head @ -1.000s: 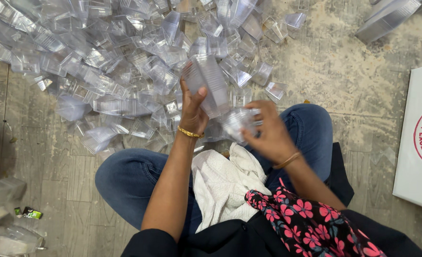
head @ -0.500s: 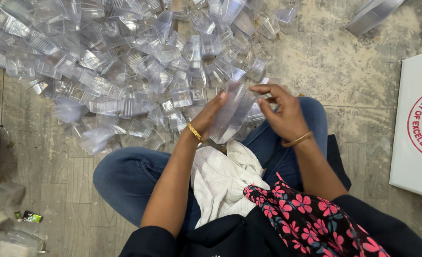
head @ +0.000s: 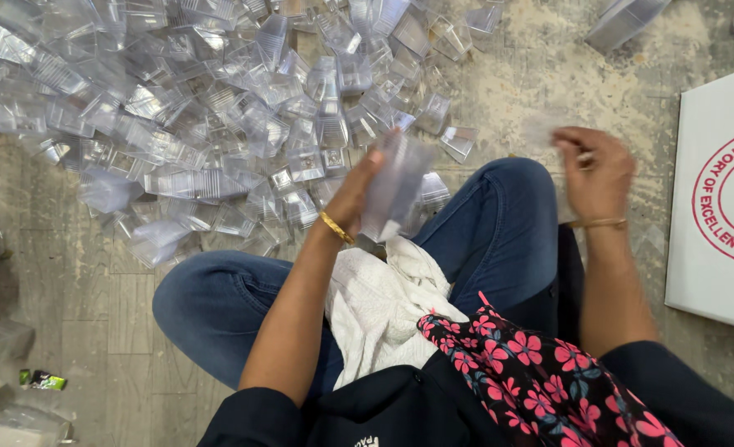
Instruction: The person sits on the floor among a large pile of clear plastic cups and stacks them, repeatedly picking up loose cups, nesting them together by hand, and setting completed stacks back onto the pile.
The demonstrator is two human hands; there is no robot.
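Grey tiled floor (head: 69, 290), dusted pale towards the top right, seen from above with a person sitting cross-legged on it in blue jeans.

Item: heap of clear plastic cups (head: 218, 108), small and square-sided, spread across the upper left of the floor and reaching to just in front of the knees. Most lie tipped on their sides; nothing shows inside any of them.

Item: stack of clear cups (head: 396, 186), nested one in another, held upright and a little tilted over the lap. Left hand (head: 352, 194), with a gold bangle at the wrist, is closed around the stack's left side, fingers curled against it.

Item: right hand (head: 594, 174), also with a bangle, out over the floor beyond the right knee, well apart from the stack. It is blurred; whether its fingers pinch anything cannot be told. Half a second ago this hand was at the stack alongside the left one; it has since swung away to the right, while the left keeps the stack.

Item: white cloth (head: 379, 306), crumpled in the lap below the stack.

Item: white box (head: 719, 199) with a round red emblem, at the right edge.

Item: separate stack of clear cups (head: 628, 21), lying at the top right.
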